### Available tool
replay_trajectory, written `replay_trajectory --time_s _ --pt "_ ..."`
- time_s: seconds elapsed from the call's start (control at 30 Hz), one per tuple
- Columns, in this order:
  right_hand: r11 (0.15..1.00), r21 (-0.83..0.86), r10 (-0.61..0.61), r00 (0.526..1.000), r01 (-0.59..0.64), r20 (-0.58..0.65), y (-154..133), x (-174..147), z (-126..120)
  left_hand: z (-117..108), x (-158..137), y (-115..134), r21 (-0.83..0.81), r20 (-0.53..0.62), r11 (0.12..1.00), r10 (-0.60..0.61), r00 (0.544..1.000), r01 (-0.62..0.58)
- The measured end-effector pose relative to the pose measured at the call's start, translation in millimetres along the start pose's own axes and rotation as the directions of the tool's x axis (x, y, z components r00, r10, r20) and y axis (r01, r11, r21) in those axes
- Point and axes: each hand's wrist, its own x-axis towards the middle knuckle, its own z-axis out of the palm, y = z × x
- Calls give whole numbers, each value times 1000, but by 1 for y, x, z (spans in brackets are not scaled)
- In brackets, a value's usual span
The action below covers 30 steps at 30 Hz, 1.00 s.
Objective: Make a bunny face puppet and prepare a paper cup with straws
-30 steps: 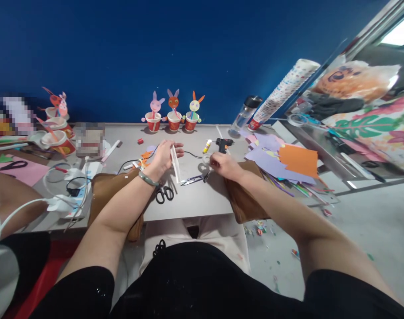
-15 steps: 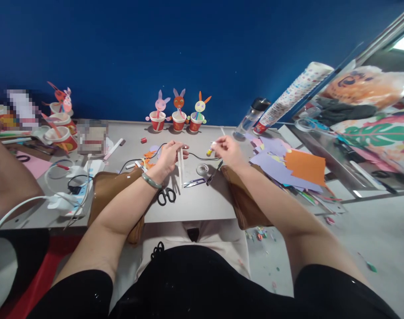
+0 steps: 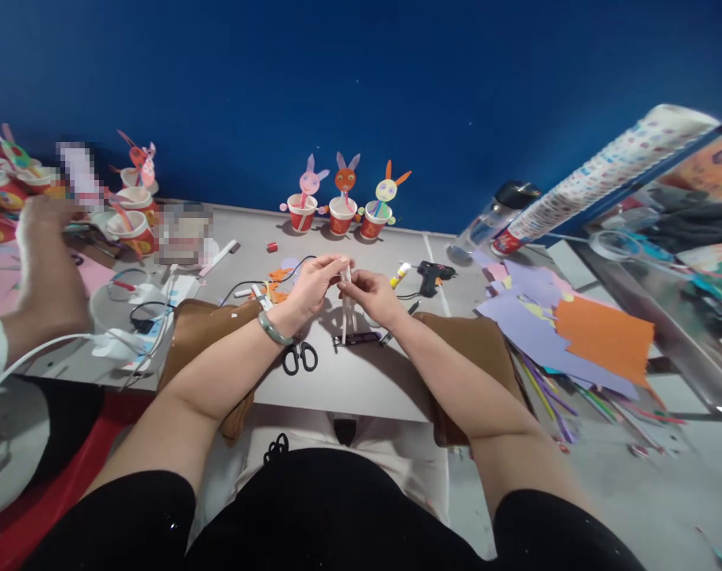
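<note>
My left hand (image 3: 320,287) pinches the upper end of thin white strips (image 3: 345,323), which hang down towards the table. Close beside it, my right hand (image 3: 369,295) has its fingers closed on the same strips just below the top. Whether they are one folded piece or two, I cannot tell. Under the hands lies a dark slim tool (image 3: 357,339), partly behind the strips. Black-handled scissors (image 3: 299,358) rest by my left wrist. To the right of my right hand are a yellow and white glue stick (image 3: 399,275) and a black glue gun (image 3: 435,277).
Three red cups with paper rabbits (image 3: 342,216) stand along the blue wall. At right are a bottle (image 3: 485,222), stacked paper cups (image 3: 610,174) and coloured paper (image 3: 604,329). A power strip (image 3: 152,337) and another person's arm (image 3: 48,274) are at left. Brown cloth (image 3: 473,357) lies under my forearm.
My right hand has moved left from beside the glue stick to meet my left hand and closed on the white strips. The glue gun has come into sight. The view has shifted slightly.
</note>
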Motion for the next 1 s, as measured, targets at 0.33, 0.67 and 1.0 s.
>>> replay_trajectory --time_s 0.33,0.67,1.0 --pt "999 51 12 1000 -12 -5 11 -5 -6 2 -3 -2 165 46 986 -34 998 26" --pt "996 6 81 953 -86 292 7 -2 -20 -3 -2 7 176 -64 984 15 998 -4" --pt "995 60 58 956 -79 287 8 -4 -17 -4 1 1 182 -28 982 54 998 -48"
